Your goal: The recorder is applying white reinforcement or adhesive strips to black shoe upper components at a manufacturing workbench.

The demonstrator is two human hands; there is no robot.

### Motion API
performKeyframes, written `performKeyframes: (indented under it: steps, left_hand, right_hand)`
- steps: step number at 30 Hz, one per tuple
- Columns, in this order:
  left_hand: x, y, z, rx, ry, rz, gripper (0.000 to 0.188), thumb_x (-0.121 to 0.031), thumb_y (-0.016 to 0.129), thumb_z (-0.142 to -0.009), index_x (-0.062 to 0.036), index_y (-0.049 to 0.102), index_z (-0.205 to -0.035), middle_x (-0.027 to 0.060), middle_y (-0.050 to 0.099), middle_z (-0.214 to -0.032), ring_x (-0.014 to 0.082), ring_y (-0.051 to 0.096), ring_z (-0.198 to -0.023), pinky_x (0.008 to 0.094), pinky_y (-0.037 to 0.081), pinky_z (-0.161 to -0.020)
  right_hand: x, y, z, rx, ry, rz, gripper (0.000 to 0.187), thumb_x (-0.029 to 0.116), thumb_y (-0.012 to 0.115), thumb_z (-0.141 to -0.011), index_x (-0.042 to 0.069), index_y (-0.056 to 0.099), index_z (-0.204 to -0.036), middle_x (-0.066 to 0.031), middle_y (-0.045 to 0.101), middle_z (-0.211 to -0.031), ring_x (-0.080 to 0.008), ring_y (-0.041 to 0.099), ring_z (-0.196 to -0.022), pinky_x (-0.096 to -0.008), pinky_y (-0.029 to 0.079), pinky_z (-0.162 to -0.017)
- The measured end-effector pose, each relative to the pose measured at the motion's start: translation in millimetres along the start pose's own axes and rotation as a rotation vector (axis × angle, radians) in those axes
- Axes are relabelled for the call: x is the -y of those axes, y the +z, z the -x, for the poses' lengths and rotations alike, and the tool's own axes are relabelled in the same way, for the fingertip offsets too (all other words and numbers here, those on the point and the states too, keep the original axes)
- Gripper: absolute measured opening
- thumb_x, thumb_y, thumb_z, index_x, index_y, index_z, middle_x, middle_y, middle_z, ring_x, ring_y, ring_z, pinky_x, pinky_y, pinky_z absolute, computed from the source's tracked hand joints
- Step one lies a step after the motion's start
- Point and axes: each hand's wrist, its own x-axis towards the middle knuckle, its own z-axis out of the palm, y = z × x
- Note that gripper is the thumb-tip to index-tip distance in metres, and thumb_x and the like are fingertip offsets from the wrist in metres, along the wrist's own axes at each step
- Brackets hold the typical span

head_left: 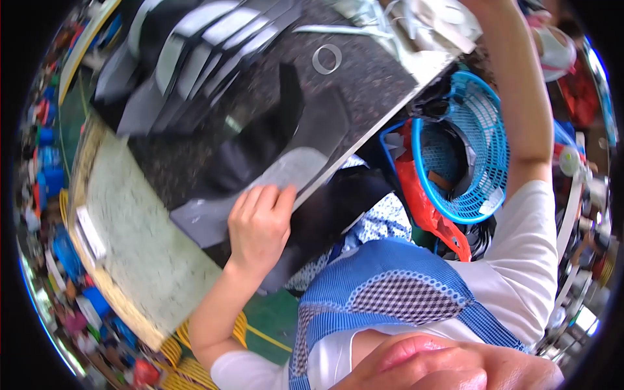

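My left hand (259, 221) is at the near edge of the dark worktable (383, 81). Its fingers are bent and close together on a flat, curved black shoe-upper-like piece (318, 123) with a pale grey patch (292, 168). Beyond it lies another black piece (260, 140), partly over the table. My right arm (517, 84) stretches up past the top edge of the picture, so the hand itself cannot be seen. Near the arm's far end is a heap of white strips and scraps (416, 29).
Several similar black and grey pieces (195, 62) lie overlapped at the far left. A pale tape ring (327, 59) sits on the table. A blue plastic basket (465, 149) with scraps and a red bag (429, 201) stand right of my lap. A greenish board (146, 240) adjoins the table's left.
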Motion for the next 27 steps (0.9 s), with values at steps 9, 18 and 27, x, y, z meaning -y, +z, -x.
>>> performKeyframes:
  steps: [9, 18, 27]
  left_hand:
    - [33, -29, 69, -0.180, -0.011, -0.381, 0.022, -0.008, 0.069, -0.089, -0.0029, 0.074, -0.110, 0.0105, 0.072, -0.121, 0.0257, 0.068, -0.118, 0.0443, 0.054, -0.102]
    - [-20, 7, 111, -0.079, -0.262, -0.114, 0.060, -0.025, 0.082, -0.078, 0.0029, 0.066, -0.128, 0.0199, 0.062, -0.134, 0.0342, 0.061, -0.121, 0.0479, 0.052, -0.104]
    - [-14, 39, 128, -0.322, -0.259, -0.040, 0.057, -0.019, 0.081, -0.079, -0.0028, 0.066, -0.132, 0.0181, 0.058, -0.133, 0.0349, 0.057, -0.123, 0.0477, 0.053, -0.105]
  right_hand:
    - [-24, 52, 92, 0.329, 0.461, 0.306, 0.033, 0.026, 0.061, -0.106, -0.001, 0.061, -0.124, -0.0007, 0.061, -0.088, 0.0022, 0.040, -0.056, -0.0133, 0.025, -0.044]
    - [-80, 213, 99, 0.763, 0.696, 0.465, 0.019, 0.018, 0.072, -0.097, -0.001, 0.070, -0.097, -0.0029, 0.070, -0.076, -0.0056, 0.063, -0.062, -0.0202, 0.046, -0.051]
    - [-141, 248, 111, 0.789, 0.643, 0.601, 0.017, 0.016, 0.072, -0.093, -0.001, 0.071, -0.090, -0.0082, 0.070, -0.071, -0.0149, 0.067, -0.060, -0.0284, 0.052, -0.056]
